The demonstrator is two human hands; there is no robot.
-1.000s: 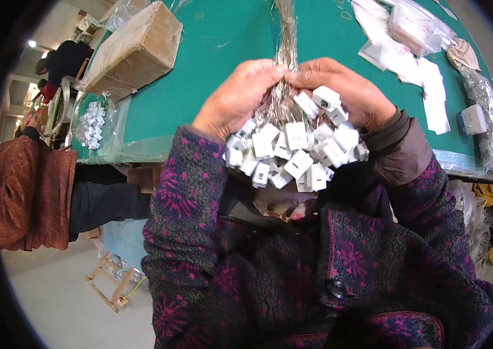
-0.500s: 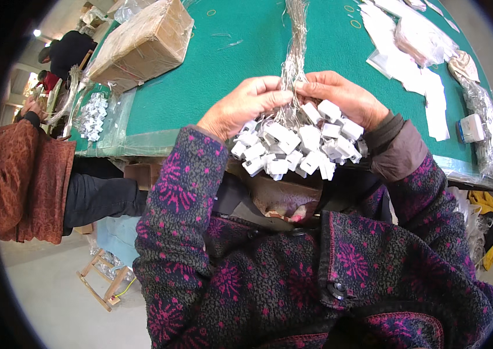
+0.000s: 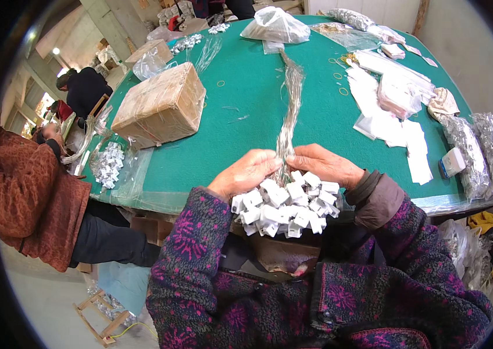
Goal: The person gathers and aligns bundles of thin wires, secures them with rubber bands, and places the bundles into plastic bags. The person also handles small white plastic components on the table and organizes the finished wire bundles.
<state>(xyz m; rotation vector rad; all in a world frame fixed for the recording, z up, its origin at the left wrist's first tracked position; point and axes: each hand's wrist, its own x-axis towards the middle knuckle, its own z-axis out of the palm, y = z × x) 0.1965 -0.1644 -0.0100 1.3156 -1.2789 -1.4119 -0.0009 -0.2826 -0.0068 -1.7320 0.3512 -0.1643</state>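
Note:
A long bundle of thin, silvery wires (image 3: pixel 290 110) runs away from me over the green tabletop. At its near end hangs a thick cluster of small white plastic blocks (image 3: pixel 287 206), level with the table's front edge. My left hand (image 3: pixel 246 173) pinches the wires from the left, just above the cluster. From the right, my right hand (image 3: pixel 328 166) closes on the same spot, thumb and fingers against the wires. The fingertips of both hands nearly meet around the bundle. Part of the wires between the blocks is hidden.
A taped cardboard box (image 3: pixel 159 107) stands left on the green table (image 3: pixel 229 110). White blocks (image 3: pixel 108 166) lie near a person in a rust-coloured jacket (image 3: pixel 37 192). Clear-wrapped packs (image 3: pixel 466 157), white sheets (image 3: pixel 415 151) and a small white box (image 3: pixel 452 163) are right. A white bag (image 3: pixel 275 26) sits far back.
The view has tilted up, so the far side of the table now shows and my hands appear lower. Both hands still grip the wire bundle above the white blocks.

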